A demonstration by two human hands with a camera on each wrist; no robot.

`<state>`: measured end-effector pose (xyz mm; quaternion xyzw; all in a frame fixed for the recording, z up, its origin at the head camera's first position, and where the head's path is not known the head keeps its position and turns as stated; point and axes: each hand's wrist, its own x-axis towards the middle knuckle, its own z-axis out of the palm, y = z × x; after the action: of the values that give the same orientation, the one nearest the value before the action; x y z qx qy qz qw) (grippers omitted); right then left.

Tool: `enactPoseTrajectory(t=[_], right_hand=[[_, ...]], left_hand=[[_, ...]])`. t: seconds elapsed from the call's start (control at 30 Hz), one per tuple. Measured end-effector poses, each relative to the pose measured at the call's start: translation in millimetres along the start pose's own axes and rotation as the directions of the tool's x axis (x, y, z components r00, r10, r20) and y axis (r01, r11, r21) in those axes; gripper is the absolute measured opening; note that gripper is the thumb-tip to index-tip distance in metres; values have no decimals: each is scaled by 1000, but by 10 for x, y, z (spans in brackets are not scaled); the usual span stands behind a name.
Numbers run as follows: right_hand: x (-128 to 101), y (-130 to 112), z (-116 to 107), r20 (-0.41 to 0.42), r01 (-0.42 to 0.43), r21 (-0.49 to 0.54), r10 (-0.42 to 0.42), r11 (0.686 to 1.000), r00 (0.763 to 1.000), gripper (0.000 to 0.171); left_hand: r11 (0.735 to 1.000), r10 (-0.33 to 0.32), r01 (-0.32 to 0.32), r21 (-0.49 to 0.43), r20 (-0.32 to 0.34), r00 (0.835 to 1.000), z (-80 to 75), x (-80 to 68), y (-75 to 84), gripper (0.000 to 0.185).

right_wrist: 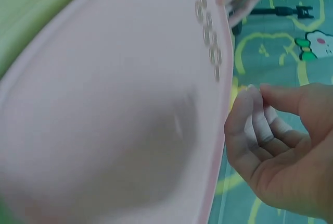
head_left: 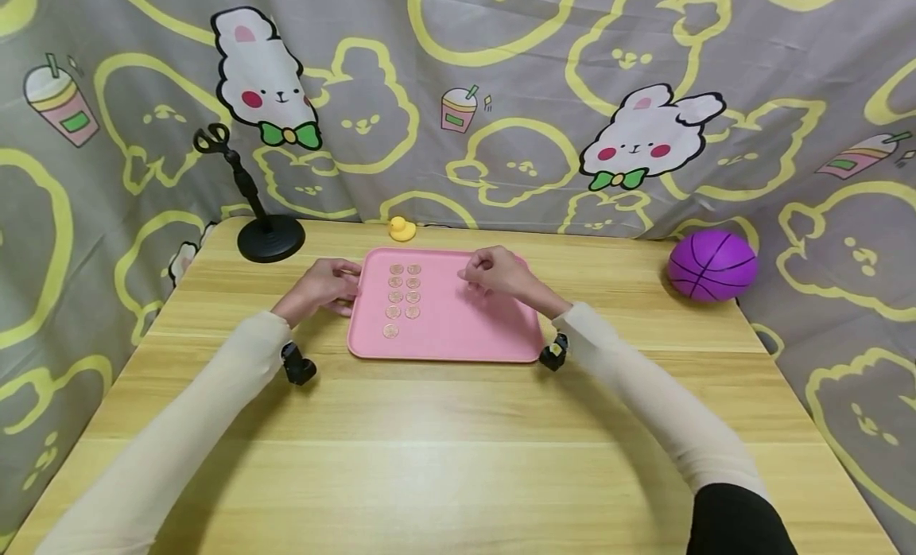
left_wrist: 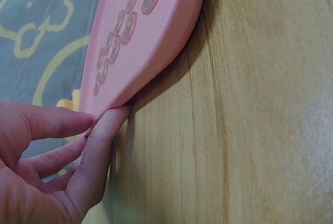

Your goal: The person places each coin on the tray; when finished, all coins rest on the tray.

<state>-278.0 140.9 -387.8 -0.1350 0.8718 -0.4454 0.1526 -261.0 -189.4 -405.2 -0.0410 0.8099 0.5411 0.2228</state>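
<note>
A pink tray point(head_left: 458, 355) lies on the table, bearing several round coins point(head_left: 413, 297) in two columns on its left half. One coin point(head_left: 390, 331) sits by itself in the bottom row. My left hand point(head_left: 331, 285) pinches the tray's left rim between thumb and finger, seen closely in the left wrist view, where the coins point(left_wrist: 129, 27) stand beyond. Over the upper right half of the tray is my right hand point(head_left: 497, 270), fingers curled and tips drawn together. In the right wrist view its fingertips point(right_wrist: 252, 92) meet; I cannot tell whether something small is between them.
Behind the tray sits a yellow rubber duck point(head_left: 402, 229). A black stand point(head_left: 270, 238) with a clamp top is at the back left, and a purple ball point(head_left: 712, 265) at the back right. A patterned curtain point(head_left: 529, 86) hangs along the wooden table's point(head_left: 458, 459) back edge.
</note>
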Motion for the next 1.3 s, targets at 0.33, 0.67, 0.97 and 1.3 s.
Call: enactPoseTrajectory(t=[0.33, 0.67, 0.97, 1.3], right_hand=[[-192, 330, -424, -83, 10, -65, -15, 998, 996, 18], [-372, 592, -751, -124, 14, -175, -36, 984, 992, 12], [-522, 855, -992, -112, 47, -297, -83, 954, 990, 11], [-637, 980, -1219, 49, 113, -339, -102, 934, 994, 11]], left_hand=[[1000, -4, 4, -4, 9, 1000, 2, -13, 20, 62], [1000, -6, 7, 14, -10, 1000, 10, 12, 7, 57], [1000, 7, -7, 8, 0, 1000, 13, 2, 11, 59], [1000, -11, 11, 9, 0, 1000, 9, 4, 16, 61]])
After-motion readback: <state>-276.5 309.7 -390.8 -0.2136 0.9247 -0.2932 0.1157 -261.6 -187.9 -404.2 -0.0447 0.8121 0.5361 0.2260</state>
